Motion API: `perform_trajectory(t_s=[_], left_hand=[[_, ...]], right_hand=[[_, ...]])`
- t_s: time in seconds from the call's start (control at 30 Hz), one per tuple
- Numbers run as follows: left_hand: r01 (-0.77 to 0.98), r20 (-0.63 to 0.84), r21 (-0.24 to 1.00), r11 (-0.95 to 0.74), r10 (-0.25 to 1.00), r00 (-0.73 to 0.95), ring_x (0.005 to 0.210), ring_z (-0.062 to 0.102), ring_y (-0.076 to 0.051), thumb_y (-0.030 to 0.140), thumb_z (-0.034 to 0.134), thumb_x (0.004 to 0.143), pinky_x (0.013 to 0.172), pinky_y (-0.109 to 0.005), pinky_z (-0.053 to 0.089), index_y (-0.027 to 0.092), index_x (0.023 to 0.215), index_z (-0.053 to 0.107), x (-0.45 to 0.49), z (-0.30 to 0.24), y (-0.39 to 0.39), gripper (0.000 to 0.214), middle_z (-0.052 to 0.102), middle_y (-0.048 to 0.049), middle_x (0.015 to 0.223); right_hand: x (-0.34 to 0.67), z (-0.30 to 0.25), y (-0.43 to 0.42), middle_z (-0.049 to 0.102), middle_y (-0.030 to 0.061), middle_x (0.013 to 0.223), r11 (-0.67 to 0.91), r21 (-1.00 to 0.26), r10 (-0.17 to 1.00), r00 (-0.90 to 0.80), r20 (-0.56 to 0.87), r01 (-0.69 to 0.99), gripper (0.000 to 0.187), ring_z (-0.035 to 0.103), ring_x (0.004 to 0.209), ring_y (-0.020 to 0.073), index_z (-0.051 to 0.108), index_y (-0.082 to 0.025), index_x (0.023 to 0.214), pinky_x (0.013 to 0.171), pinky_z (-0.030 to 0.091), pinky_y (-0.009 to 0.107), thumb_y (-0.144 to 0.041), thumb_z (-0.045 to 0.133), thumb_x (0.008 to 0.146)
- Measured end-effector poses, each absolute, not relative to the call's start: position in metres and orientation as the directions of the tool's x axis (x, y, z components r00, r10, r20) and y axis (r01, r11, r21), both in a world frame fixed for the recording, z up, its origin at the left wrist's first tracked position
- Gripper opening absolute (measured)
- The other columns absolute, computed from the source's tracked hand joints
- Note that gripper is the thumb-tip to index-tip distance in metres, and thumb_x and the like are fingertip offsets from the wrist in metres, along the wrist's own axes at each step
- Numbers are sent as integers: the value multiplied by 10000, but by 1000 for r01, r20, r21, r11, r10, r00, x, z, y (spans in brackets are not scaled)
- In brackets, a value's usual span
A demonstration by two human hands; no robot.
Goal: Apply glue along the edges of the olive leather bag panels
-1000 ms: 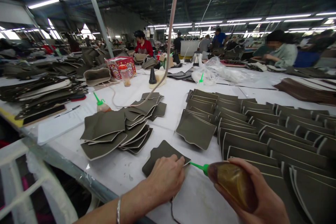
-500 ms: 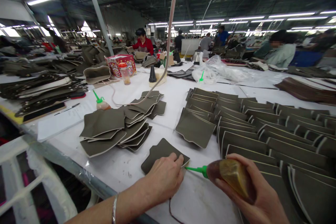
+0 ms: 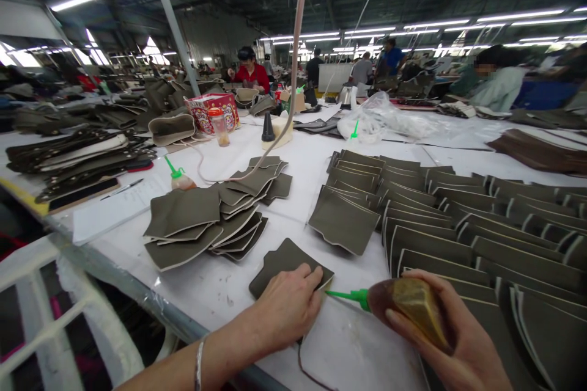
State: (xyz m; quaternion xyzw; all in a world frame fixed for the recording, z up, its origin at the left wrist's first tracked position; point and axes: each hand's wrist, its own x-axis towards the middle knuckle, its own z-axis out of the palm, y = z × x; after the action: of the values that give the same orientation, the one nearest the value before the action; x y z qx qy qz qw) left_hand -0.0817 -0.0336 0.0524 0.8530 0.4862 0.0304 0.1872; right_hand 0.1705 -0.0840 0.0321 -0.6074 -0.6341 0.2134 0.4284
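My left hand [image 3: 291, 302] lies over a dark olive leather-like piece [image 3: 282, 263] with a pale edge. Its fingers are closed on the near right edge of this piece, and the thumb is mostly hidden. In my right hand [image 3: 452, 330] is a glue bottle [image 3: 410, 305], tilted on its side, brownish, with a long green nozzle [image 3: 343, 295]. The nozzle tip points left and sits close by the piece's edge, near my left fingertips; whether it touches I cannot tell.
Overlapping olive pieces [image 3: 183, 214] lie at left, and long rows of them [image 3: 426, 244] fill the right. Another green-nozzled bottle [image 3: 181, 178], a notepad [image 3: 107, 214] and a pink hose [image 3: 298, 30] are beyond. A white chair [image 3: 68, 317] stands at the table edge. A person in red [image 3: 257, 76] sits farther back.
The view has shifted slightly. The bottle in my right hand has moved a little to the right, its nozzle still by the edge. My left hand stays on the piece.
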Motion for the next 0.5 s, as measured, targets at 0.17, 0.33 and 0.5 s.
perform_trajectory(t_s=[0.17, 0.33, 0.5], left_hand=[[814, -139, 374, -444, 841, 523, 895, 657, -227, 256, 340, 968, 804, -335, 512, 211, 1318, 526, -83, 54, -34, 398, 629, -57, 1045], [812, -146, 386, -437, 841, 522, 923, 651, -227, 265, 335, 979, 814, -334, 505, 213, 1319, 522, -84, 54, -35, 392, 628, -54, 1060], [810, -143, 384, -443, 838, 527, 921, 650, -226, 271, 331, 981, 821, -339, 504, 212, 1323, 509, -85, 52, -35, 390, 626, -53, 1062]], right_hand=[[172, 28, -92, 660, 23, 1078, 129, -859, 990, -14, 141, 495, 481, 673, 921, 221, 491, -271, 1239, 771, 531, 201, -528, 684, 880], [169, 23, -97, 659, 18, 1082, 96, -865, 984, 85, 157, 492, 530, 672, 923, 216, 495, -274, 1239, 759, 525, 179, -568, 700, 848], [164, 18, -105, 656, 19, 1092, 73, -897, 997, -14, 75, 436, 523, 669, 935, 224, 464, -276, 1273, 783, 522, 196, -546, 677, 878]])
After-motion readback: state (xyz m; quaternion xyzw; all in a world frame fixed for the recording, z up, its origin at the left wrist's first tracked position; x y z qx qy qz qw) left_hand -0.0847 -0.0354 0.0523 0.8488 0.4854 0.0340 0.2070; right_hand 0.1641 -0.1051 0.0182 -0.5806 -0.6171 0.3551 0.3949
